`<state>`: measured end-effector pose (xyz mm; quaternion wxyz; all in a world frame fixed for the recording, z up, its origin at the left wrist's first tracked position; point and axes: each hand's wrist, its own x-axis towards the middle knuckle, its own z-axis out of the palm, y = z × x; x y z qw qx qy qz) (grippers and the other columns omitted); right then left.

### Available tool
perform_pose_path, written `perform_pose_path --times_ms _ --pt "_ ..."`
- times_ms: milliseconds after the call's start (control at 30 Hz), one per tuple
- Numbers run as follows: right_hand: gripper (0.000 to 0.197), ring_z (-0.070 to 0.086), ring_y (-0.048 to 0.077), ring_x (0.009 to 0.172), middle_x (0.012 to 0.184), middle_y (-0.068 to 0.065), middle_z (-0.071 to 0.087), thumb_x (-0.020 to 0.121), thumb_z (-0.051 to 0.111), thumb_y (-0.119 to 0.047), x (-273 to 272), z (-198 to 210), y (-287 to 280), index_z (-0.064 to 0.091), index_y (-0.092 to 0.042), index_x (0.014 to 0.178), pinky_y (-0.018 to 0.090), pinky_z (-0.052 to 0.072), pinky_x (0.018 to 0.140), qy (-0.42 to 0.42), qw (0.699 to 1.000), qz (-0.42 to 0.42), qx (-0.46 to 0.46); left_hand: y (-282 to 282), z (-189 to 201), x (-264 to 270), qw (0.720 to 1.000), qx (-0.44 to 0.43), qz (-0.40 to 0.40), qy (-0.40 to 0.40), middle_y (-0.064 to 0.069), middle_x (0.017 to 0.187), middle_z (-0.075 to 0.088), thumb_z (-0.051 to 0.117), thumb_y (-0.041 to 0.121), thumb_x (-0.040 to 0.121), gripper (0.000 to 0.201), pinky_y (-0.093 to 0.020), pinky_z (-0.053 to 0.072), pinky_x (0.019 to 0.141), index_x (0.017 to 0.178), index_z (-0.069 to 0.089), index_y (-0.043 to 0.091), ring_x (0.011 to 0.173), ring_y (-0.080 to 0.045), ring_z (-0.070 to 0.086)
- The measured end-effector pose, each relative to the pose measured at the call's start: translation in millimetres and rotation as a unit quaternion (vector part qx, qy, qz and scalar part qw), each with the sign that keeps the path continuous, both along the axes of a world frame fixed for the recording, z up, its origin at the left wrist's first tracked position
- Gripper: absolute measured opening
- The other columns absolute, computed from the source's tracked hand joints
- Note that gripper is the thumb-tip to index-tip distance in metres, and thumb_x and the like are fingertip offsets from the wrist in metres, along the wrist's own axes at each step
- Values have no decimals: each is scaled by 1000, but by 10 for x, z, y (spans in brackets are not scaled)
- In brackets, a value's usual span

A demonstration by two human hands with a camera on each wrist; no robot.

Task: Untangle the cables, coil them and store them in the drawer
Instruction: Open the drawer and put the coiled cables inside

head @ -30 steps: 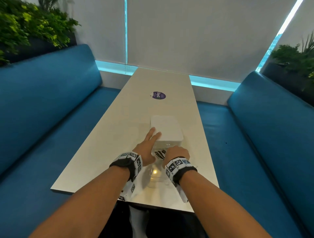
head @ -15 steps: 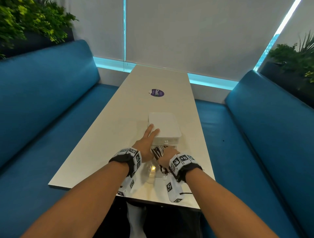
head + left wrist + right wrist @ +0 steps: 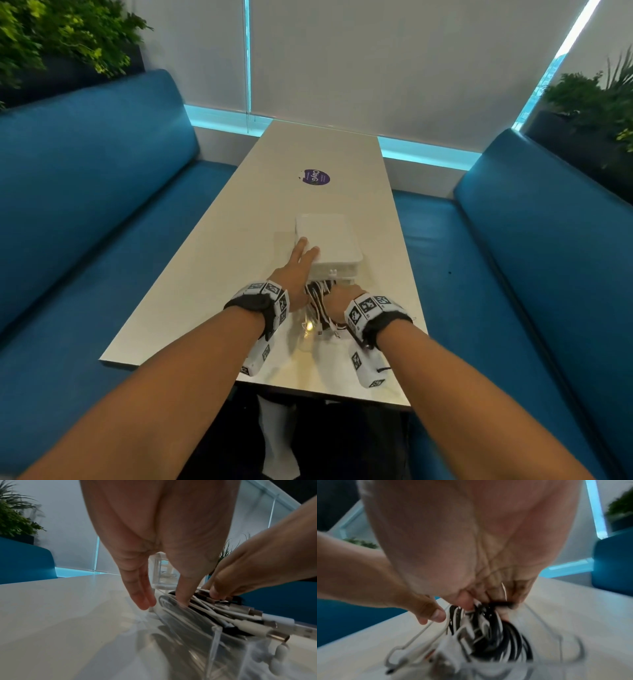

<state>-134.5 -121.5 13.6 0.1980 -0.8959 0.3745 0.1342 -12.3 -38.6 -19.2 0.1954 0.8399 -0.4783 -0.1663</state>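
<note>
A white drawer box stands on the table, its clear drawer pulled out toward me. My left hand lies with straight fingers on the box's near left corner, and its thumb reaches down to the drawer's rim. A tangle of black and white cables fills the drawer, with plug ends sticking out. My right hand is over the drawer, its fingers curled round the bundle of cables. The right wrist view is blurred.
A purple round sticker lies farther along the table. Blue benches run down both sides. Plants stand behind each bench back. The table's near edge is just below my wrists.
My right hand has shifted from the drawer's front onto the cables and curled round them. More cable shows between my hands. The left hand stays on the box.
</note>
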Motion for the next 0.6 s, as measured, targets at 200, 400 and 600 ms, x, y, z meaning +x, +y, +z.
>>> perform_pose_path --times_ms 200,400,600 --pt "39 48 33 128 138 13 53 99 48 -28 -10 25 -118 54 -8 132 40 43 103 19 996 61 -59 2 -1 -4 1000 -5 -3 -8 14 161 -25 76 10 79 108 -37 55 79 156 3 32 108 -34 63" --pt "37 65 30 96 114 15 64 92 67 -29 -94 -120 -247 55 -6 119 33 51 73 -77 996 -49 -18 7 26 -52 1000 -12 2 -11 10 163 -20 73 7 80 102 -31 47 70 156 9 29 104 -33 64" --pt "34 63 22 77 89 4 64 79 75 -43 -154 -57 -400 56 -16 90 32 53 67 -123 991 -58 1 4 57 -31 1000 3 0 -26 11 163 -21 74 11 80 104 -35 53 76 156 7 30 106 -33 64"
